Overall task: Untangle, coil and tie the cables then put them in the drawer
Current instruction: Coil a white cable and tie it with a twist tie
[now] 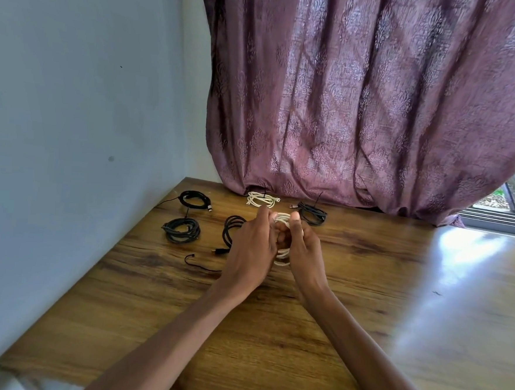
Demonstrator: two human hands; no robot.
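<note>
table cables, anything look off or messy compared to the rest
Mostly tidy coils. The black cable left of the left hand lies in a loose, untied loop, and a thin black tie lies stray on the table nearby.

White cable [282, 253], black coils [181, 229], brown woodgrain table [364, 309], mauve curtain [363, 104] (damask-patterned).

coiled cables [182, 229] crowd left, tabletop [395, 296] right bare

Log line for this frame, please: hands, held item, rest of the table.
both hands, left and right: grip white cable coil | on table: four black coils, one white coil, loose black tie | drawer: unseen
</note>
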